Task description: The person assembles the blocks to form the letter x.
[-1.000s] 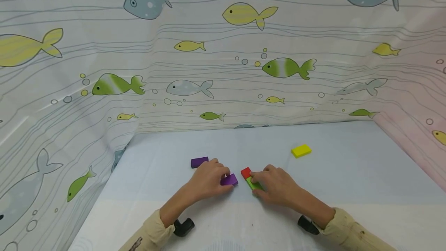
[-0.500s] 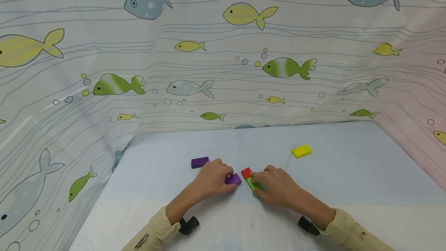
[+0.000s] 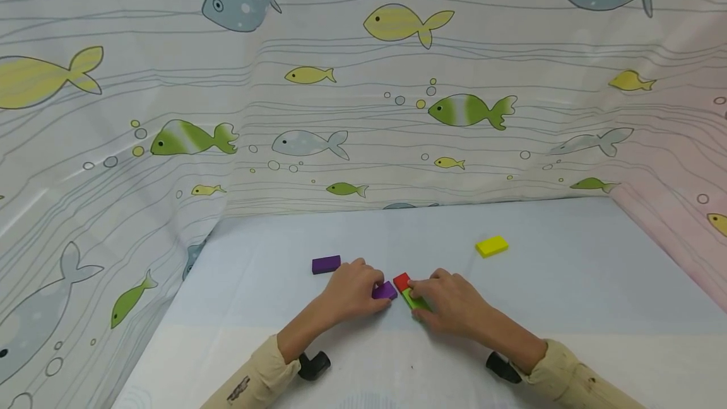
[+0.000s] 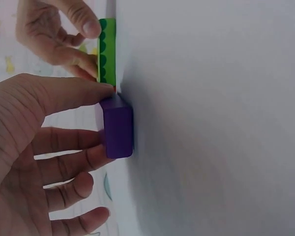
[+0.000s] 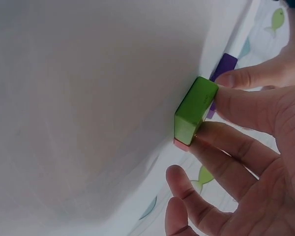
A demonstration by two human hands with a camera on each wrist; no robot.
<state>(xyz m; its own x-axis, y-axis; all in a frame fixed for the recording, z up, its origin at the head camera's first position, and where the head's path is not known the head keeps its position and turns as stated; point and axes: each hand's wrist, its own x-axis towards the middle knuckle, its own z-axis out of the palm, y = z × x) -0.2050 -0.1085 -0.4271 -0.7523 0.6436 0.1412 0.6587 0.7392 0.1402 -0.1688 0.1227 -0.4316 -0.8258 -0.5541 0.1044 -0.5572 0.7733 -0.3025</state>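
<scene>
In the head view my left hand pinches a purple block flat on the table, between thumb and fingertips. The left wrist view shows the thumb on one side of this purple block and fingertips on the other. My right hand grips a green block whose far end meets a red block. The right wrist view has the green block between thumb and fingers, partly covering the red block. A narrow gap separates the purple block from the red and green pair.
A dark purple block lies behind my left hand. Farther back on the right is a yellow block. The white-covered table ends at a fish-printed curtain at the back and sides.
My left hand has slid the purple block to the right, closer to the red and green blocks. The dark purple block behind it is now fully uncovered. My right hand stays in place.
</scene>
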